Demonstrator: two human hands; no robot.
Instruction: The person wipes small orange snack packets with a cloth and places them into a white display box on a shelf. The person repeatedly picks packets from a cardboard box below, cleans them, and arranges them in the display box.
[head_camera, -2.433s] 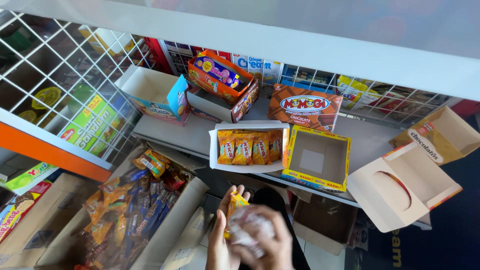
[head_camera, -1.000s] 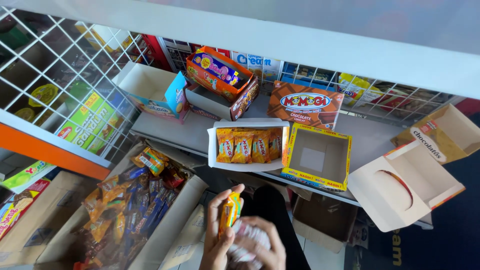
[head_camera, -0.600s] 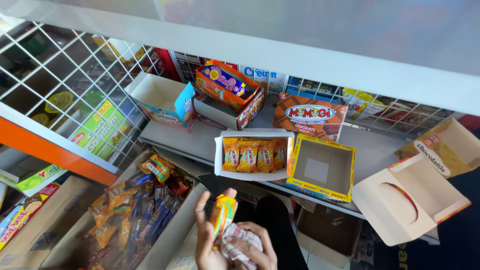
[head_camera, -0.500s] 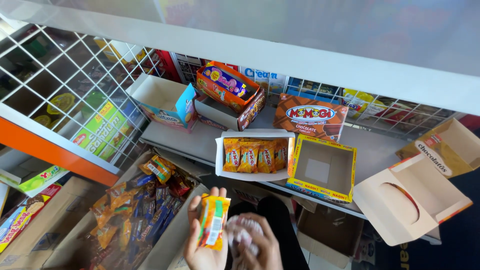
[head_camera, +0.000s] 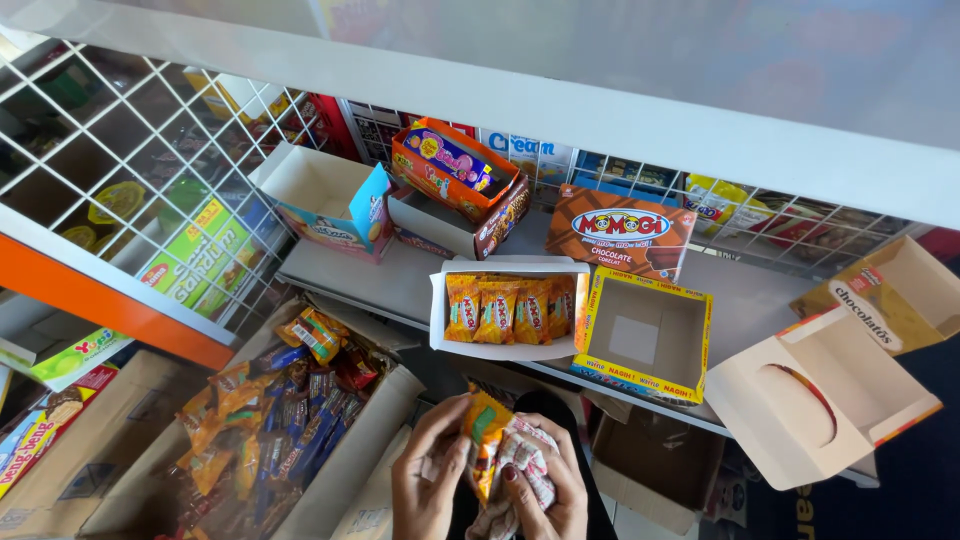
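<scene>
Low in the head view, my left hand (head_camera: 428, 478) grips a small orange and yellow snack packet (head_camera: 484, 428). My right hand (head_camera: 545, 492) presses a crumpled white and red cloth (head_camera: 527, 458) against the packet's right side. Both hands are held together below the shelf edge. Straight above them on the grey shelf (head_camera: 380, 272) stands a white open box (head_camera: 500, 348) filled with several similar orange packets (head_camera: 498, 308).
An empty yellow-rimmed box (head_camera: 641, 338) and an empty white carton (head_camera: 818, 380) sit right of the filled box. Other snack boxes stand behind, against a wire grid (head_camera: 130, 160). A cardboard box (head_camera: 345, 455) of mixed wrapped snacks lies at lower left.
The left hand turned the packet from edge-on to flat and back. Now both hands close around it, the cloth wrapped against its side. The view shifted slightly.
</scene>
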